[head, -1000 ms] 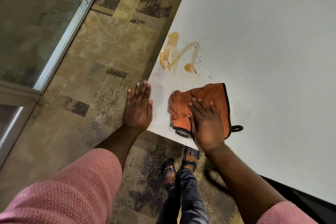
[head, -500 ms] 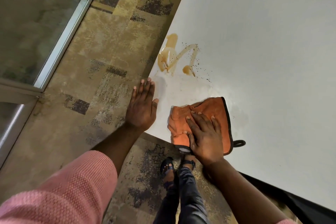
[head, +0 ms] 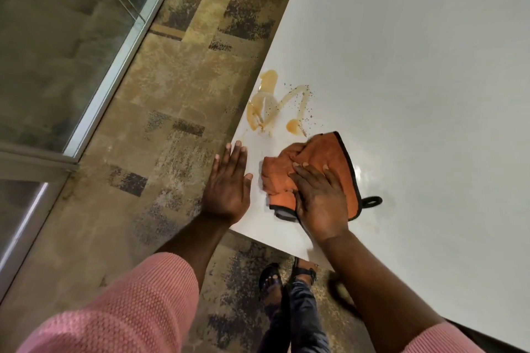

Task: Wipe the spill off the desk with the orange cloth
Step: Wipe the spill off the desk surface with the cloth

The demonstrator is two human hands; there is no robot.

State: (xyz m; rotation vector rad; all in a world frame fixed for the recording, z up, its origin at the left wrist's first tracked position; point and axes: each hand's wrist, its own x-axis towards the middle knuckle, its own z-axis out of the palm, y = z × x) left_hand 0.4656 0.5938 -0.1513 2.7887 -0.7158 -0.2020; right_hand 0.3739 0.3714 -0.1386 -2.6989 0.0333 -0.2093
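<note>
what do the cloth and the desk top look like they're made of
Cloth: soft, fuzzy orange fabric, likely microfibre; it bunches into folds and has a black stitched edge with a loop. Desk: smooth, hard white top, perhaps laminate; it shows a slight sheen and the spill sits on its surface.

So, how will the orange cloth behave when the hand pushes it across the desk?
The orange cloth looks soft and floppy: it is already bunched into folds beside the right hand, so it will probably crumple further rather than slide flat. It seems light. On the glossy desk it should glide easily toward the spill.
</note>
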